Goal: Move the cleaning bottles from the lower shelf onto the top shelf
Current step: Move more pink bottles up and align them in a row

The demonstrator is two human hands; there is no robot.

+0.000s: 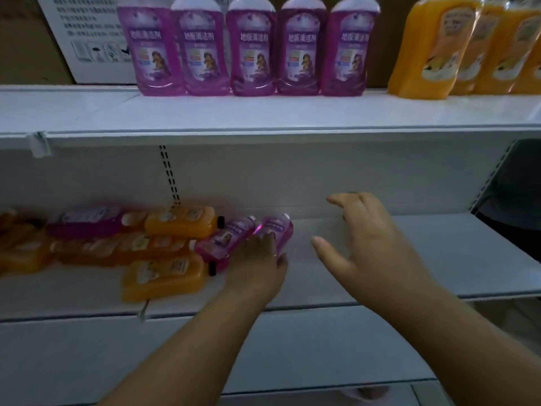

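On the lower shelf [439,259] lie several purple and orange cleaning bottles in a heap at the left. My left hand [257,259] rests on the base of the rightmost purple bottle [278,227], fingers wrapped over it. Beside that bottle lies a second purple bottle [228,238]. An orange bottle [164,276] lies nearest the front edge. My right hand [369,238] hovers over the bare shelf to the right, fingers spread, holding nothing. On the top shelf [263,115] stand several purple bottles [251,48] in a row and several orange bottles [433,48] at the right.
A white cardboard box [87,39] with printed symbols stands behind the top shelf at the left. A slotted shelf upright [169,174] runs down the back panel. A clear price-tag holder [39,143] hangs on the top shelf's front rail. Another shelf [292,347] lies below.
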